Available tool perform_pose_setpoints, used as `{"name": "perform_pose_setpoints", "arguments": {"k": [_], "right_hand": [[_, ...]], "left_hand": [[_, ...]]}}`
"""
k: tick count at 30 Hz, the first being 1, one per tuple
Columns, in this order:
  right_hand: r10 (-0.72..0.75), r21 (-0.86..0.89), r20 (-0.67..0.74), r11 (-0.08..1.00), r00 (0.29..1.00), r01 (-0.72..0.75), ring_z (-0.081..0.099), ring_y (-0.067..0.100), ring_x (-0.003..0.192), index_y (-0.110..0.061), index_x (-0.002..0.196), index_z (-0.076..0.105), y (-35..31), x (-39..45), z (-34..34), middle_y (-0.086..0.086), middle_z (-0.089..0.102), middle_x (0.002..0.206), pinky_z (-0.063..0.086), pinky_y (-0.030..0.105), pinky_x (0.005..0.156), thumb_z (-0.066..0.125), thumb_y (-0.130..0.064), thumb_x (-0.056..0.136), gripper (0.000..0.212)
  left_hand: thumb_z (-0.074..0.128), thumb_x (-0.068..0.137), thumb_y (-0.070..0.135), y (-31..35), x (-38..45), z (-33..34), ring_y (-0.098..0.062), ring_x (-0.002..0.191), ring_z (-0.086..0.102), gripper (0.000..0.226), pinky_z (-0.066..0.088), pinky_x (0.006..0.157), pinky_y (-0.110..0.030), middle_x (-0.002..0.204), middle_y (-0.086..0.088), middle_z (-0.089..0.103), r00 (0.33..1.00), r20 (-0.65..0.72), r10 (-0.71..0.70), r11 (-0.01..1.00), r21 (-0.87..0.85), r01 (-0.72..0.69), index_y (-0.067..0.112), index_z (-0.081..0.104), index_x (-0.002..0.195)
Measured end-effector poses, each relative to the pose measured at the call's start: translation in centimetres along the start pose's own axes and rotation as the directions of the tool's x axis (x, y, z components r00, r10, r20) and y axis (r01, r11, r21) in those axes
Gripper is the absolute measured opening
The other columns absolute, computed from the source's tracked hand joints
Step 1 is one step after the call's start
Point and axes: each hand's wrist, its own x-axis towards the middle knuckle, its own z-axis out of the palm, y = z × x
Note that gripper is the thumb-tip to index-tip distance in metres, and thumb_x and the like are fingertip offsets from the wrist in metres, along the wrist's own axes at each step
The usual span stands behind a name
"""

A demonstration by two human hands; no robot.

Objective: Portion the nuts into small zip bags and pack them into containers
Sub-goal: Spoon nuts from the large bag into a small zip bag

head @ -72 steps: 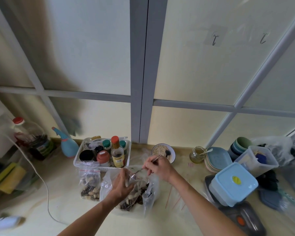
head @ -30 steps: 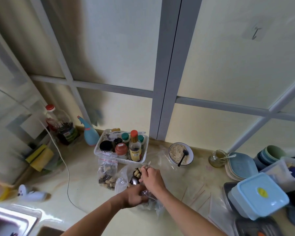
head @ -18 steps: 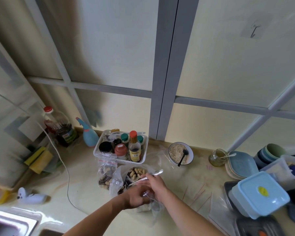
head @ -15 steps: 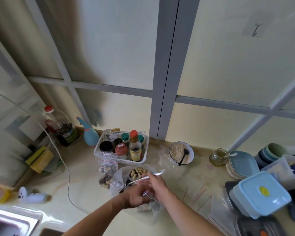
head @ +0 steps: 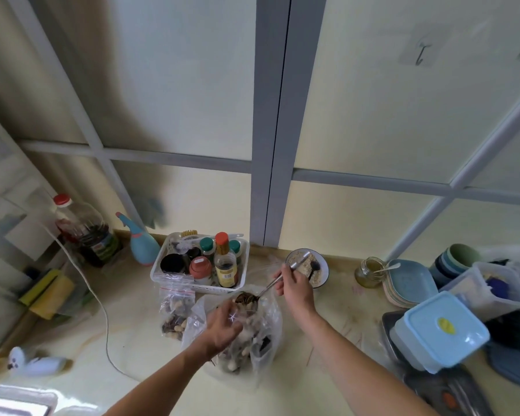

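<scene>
A large clear plastic bag of mixed nuts [head: 249, 343] stands on the counter in front of me. My left hand [head: 222, 328] grips its upper edge together with a small clear bag. My right hand [head: 294, 288] holds a metal spoon [head: 267, 288] by the handle. The spoon's bowl carries a heap of nuts just above the bag's mouth. A small zip bag with a red strip [head: 176, 309], filled with nuts, stands to the left of the big bag.
A white basket of bottles and jars [head: 165, 273] sits behind the bags. A bowl of grains [head: 321, 276] is behind my right hand. Right of it are a glass jar [head: 368, 271], stacked plates [head: 406, 280], cups and a blue-lidded container [head: 442, 331]. A white cable [head: 102, 310] crosses the counter on the left.
My right hand has lifted away from the bag to the right, and the spoon now carries nuts over the bag's mouth. My left hand keeps its hold on the bag.
</scene>
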Motion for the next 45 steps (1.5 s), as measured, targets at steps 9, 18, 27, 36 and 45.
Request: {"name": "perform_pose_setpoints", "arguments": {"k": [9,18,27,36,45], "right_hand": [[-0.098,0.185,-0.101,0.976,0.990,0.115,0.045,0.015,0.051,-0.012,0.072,0.067,-1.7,1.6,-2.5,0.001,0.052,0.056,0.039,0.027,0.053,0.045,-0.033,0.109,0.047],[-0.145,-0.007,0.080,0.989,0.986,0.146,0.057,0.011,0.059,-0.011,0.085,0.071,-0.7,0.5,-2.6,-0.002,0.063,0.064,0.050,0.028,0.062,0.046,-0.040,0.107,0.044],[-0.131,-0.081,0.255,0.984,0.958,0.157,0.061,0.015,0.060,-0.007,0.090,0.073,-0.7,0.0,-1.9,0.001,0.066,0.068,0.049,0.024,0.062,0.047,-0.038,0.107,0.044],[-0.174,-0.243,0.573,0.897,0.801,0.369,0.068,0.012,0.070,-0.020,0.095,0.078,-1.0,-1.1,-1.3,0.004,0.073,0.078,0.056,0.028,0.076,0.062,-0.040,0.096,0.026],[-0.099,-0.322,0.594,0.880,0.798,0.348,0.070,0.011,0.071,-0.017,0.087,0.075,-2.1,-2.7,-1.5,-0.006,0.072,0.070,0.057,0.036,0.081,0.059,-0.016,0.089,0.016]], "left_hand": [[0.063,0.079,0.032,0.9,0.7,-0.8,-0.023,0.089,0.051,0.039,0.048,0.070,-0.029,0.103,-0.015,0.050,0.992,0.027,-0.121,0.987,-0.100,0.123,0.018,0.037,0.104],[0.065,0.089,-0.003,1.5,1.2,-0.5,-0.022,0.090,0.065,0.048,0.060,0.082,-0.037,0.100,-0.014,0.061,0.997,0.071,-0.004,0.983,-0.185,0.017,0.010,0.028,0.115],[0.084,0.077,0.016,0.9,1.4,-0.7,-0.021,0.097,0.071,0.071,0.060,0.088,-0.042,0.108,-0.009,0.066,0.995,0.086,0.039,0.981,-0.192,-0.022,0.028,0.029,0.121],[0.077,0.085,0.013,1.0,1.6,-0.4,-0.015,0.092,0.068,0.056,0.060,0.085,-0.042,0.101,0.004,0.064,0.996,-0.025,0.083,0.992,-0.096,-0.085,0.019,0.035,0.122],[0.082,0.082,0.016,0.2,1.5,-0.4,-0.009,0.089,0.057,0.053,0.046,0.067,-0.014,0.104,0.000,0.057,0.991,-0.111,0.073,0.996,-0.049,-0.078,0.015,0.042,0.117]]}}
